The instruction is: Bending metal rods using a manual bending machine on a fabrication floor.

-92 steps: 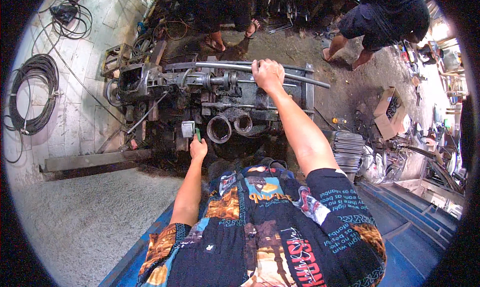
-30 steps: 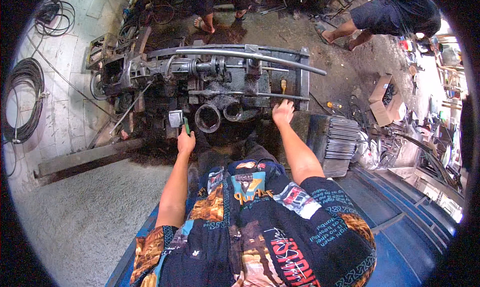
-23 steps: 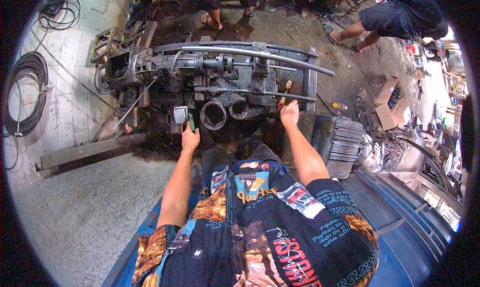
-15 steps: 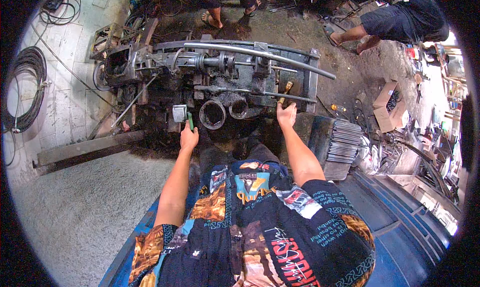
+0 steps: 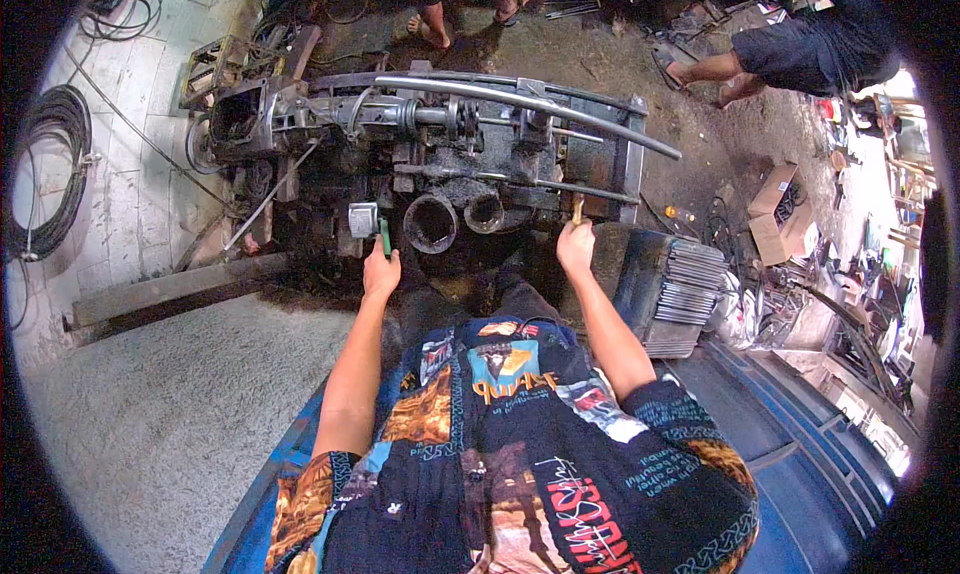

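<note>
My left hand (image 5: 381, 272) is closed round a green handle (image 5: 385, 238) that stands beside a small pale grey metal box (image 5: 363, 220). My right hand (image 5: 575, 246) grips a slim tan, brass-coloured tool (image 5: 578, 210); its kind is unclear. The tool's upper end lies close to a thin steel rod (image 5: 590, 191) on the right of a long, greasy machine (image 5: 430, 117). Between my hands, two round metal openings show: a larger ring (image 5: 431, 224) and a smaller ring (image 5: 485, 213). A long, bright metal bar (image 5: 530, 102) lies across the machine's top.
To the right stands a ribbed grey metal block (image 5: 685, 292), with an open cardboard box (image 5: 780, 214) beyond it. Coiled black cable (image 5: 50, 174) hangs at the left wall. Another person's legs (image 5: 433, 24) show at the top, and a person in dark shorts (image 5: 810, 54) is at upper right.
My right hand has drawn slightly down with the tan tool, which now shows shorter and more upright. My left hand keeps its hold on the green handle. The whole view has shifted a little.
</note>
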Action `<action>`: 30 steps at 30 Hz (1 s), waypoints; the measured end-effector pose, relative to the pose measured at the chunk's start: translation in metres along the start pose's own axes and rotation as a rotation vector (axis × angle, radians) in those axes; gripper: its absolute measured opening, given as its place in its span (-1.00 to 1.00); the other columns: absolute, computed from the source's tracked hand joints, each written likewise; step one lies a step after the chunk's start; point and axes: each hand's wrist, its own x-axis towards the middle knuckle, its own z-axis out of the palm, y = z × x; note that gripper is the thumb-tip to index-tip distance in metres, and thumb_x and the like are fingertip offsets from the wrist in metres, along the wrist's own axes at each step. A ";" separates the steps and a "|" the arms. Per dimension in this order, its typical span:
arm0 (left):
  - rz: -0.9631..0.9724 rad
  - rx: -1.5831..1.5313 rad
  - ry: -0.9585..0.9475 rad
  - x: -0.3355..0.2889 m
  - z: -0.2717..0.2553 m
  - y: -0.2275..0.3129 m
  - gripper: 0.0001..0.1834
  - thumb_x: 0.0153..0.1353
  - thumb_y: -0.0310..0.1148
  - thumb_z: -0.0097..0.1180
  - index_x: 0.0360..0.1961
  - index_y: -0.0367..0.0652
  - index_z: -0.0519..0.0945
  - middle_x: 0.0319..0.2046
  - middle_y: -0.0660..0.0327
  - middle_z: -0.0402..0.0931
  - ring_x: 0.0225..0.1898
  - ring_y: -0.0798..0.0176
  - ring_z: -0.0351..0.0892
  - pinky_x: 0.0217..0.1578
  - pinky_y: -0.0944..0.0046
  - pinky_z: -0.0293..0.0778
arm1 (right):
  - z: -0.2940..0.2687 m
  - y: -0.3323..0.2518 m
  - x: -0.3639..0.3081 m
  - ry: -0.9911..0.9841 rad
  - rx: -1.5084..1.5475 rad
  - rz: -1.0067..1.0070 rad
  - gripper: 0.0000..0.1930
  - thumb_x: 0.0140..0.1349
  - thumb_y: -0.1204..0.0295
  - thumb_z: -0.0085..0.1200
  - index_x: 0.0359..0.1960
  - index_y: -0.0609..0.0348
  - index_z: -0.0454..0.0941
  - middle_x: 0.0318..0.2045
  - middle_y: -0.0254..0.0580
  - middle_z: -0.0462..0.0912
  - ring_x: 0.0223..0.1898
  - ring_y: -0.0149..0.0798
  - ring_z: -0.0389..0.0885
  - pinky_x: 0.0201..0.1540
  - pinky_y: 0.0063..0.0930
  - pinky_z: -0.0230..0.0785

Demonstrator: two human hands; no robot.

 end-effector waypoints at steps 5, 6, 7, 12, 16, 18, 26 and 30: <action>-0.028 -0.043 -0.027 0.001 0.001 0.004 -0.36 0.24 -0.23 0.08 0.33 -0.16 0.27 -0.17 -0.28 0.56 -0.10 -0.32 0.55 -0.04 -0.12 0.45 | -0.027 -0.071 -0.059 -0.242 0.091 -0.314 -0.70 0.26 0.37 -0.10 -0.09 0.34 0.49 -0.44 0.40 0.58 -0.32 0.36 0.60 -0.24 0.13 0.42; -0.027 -0.045 -0.027 0.001 0.003 0.003 -0.36 0.24 -0.23 0.08 0.33 -0.16 0.27 -0.17 -0.28 0.56 -0.10 -0.32 0.55 -0.04 -0.12 0.45 | -0.026 -0.093 -0.060 -0.219 0.184 -0.390 -0.71 0.27 0.42 -0.11 -0.06 0.35 0.46 -0.46 0.41 0.57 -0.34 0.37 0.59 -0.26 0.14 0.42; -0.019 -0.032 -0.003 0.001 0.004 0.001 -0.37 0.25 -0.23 0.07 0.33 -0.15 0.27 -0.17 -0.28 0.56 -0.10 -0.32 0.55 -0.04 -0.13 0.45 | -0.028 -0.119 -0.059 -0.220 0.246 -0.420 -0.68 0.27 0.44 -0.12 0.00 0.35 0.41 -0.46 0.41 0.57 -0.35 0.39 0.57 -0.27 0.16 0.40; -0.003 -0.020 0.022 0.000 0.005 0.007 -0.39 0.25 -0.24 0.07 0.32 -0.13 0.29 -0.17 -0.27 0.57 -0.10 -0.32 0.55 -0.04 -0.13 0.45 | 0.015 -0.173 -0.016 -0.123 0.119 -0.473 -0.68 0.27 0.36 -0.12 -0.11 0.43 0.37 -0.38 0.44 0.59 -0.31 0.38 0.59 -0.18 0.19 0.43; 0.026 -0.013 0.037 -0.002 0.004 0.008 -0.39 0.25 -0.24 0.07 0.32 -0.12 0.29 -0.19 -0.26 0.57 -0.11 -0.31 0.56 -0.06 -0.12 0.46 | 0.013 -0.179 -0.022 -0.131 0.089 -0.467 -0.69 0.26 0.35 -0.10 -0.15 0.42 0.40 -0.44 0.44 0.58 -0.32 0.39 0.59 -0.19 0.18 0.44; 0.000 -0.016 0.017 -0.004 0.001 0.010 -0.39 0.25 -0.24 0.07 0.32 -0.13 0.29 -0.20 -0.26 0.57 -0.12 -0.31 0.56 -0.07 -0.12 0.46 | 0.002 -0.164 -0.034 -0.164 0.109 -0.459 -0.70 0.26 0.34 -0.09 -0.16 0.40 0.42 -0.45 0.43 0.57 -0.32 0.38 0.58 -0.20 0.17 0.44; 0.027 -0.005 0.027 -0.002 0.003 0.004 -0.35 0.24 -0.25 0.06 0.33 -0.26 0.25 -0.23 -0.30 0.57 -0.16 -0.28 0.59 -0.10 -0.11 0.47 | -0.046 -0.020 -0.044 -0.243 -0.127 -0.251 -0.68 0.31 0.28 -0.14 -0.18 0.32 0.50 -0.39 0.41 0.59 -0.26 0.36 0.58 -0.17 0.16 0.42; 0.002 0.029 0.011 -0.001 0.001 0.014 -0.36 0.25 -0.24 0.06 0.32 -0.22 0.27 -0.21 -0.28 0.57 -0.14 -0.29 0.58 -0.08 -0.10 0.47 | -0.039 0.031 -0.029 -0.025 -0.221 -0.243 -0.62 0.38 0.32 -0.23 0.14 0.25 0.33 -0.19 0.37 0.54 -0.23 0.35 0.57 -0.17 0.15 0.44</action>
